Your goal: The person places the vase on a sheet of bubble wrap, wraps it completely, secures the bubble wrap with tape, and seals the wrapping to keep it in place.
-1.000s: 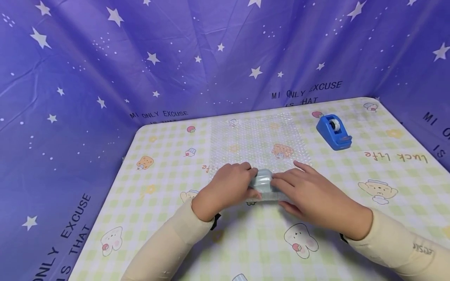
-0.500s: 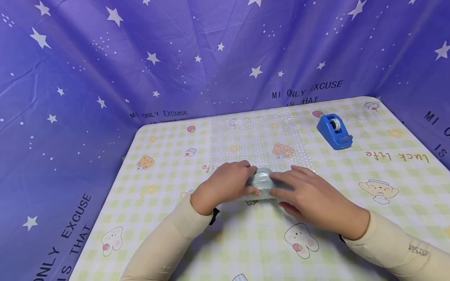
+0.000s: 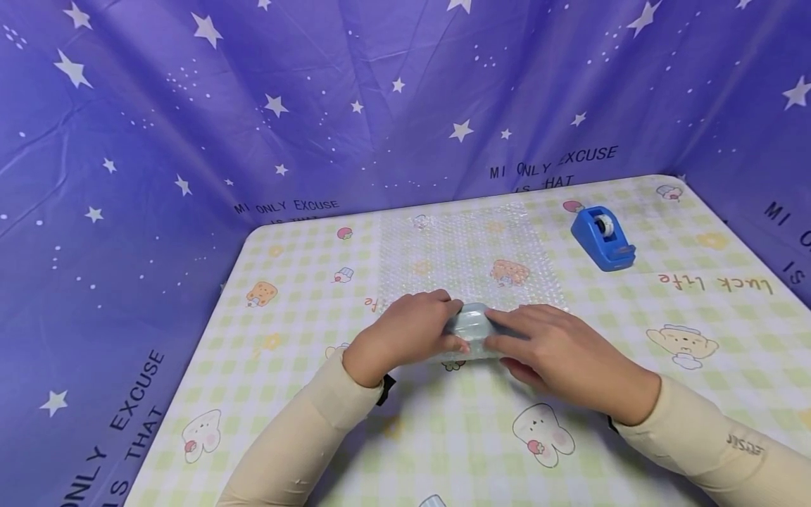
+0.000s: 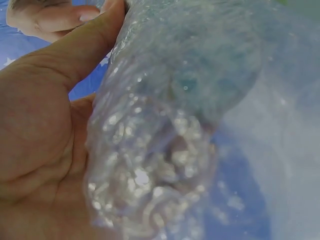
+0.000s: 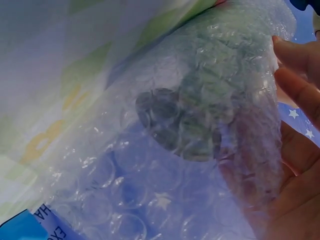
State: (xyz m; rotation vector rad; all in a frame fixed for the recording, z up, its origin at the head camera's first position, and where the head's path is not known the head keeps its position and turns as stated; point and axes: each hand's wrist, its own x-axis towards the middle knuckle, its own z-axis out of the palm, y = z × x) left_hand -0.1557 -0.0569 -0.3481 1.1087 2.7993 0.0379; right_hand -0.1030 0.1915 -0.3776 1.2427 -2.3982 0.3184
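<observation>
Pale-green container (image 3: 472, 322) on the counter (image 3: 279, 408), partly rolled in bubble wrap (image 3: 453, 257); my left fingers (image 3: 451, 308) and right fingers (image 3: 510, 321) hold opposite ends. Likely light, firm; wrap springy, slippery: best gripped at both ends.

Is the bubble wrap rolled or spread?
Both: the bubble wrap lies spread at the far end; the near end wraps the pale object.

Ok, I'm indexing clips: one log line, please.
left hand: holds bubble-wrapped cylinder; right hand: holds same; flat bubble wrap: beyond; blue tape dispenser: untouched

Cream slvs (image 3: 294, 440), dk lettering (image 3: 745, 445) on R slv, blk tabs (image 3: 386, 390) under both cuffs (image 3: 345, 398)
</observation>
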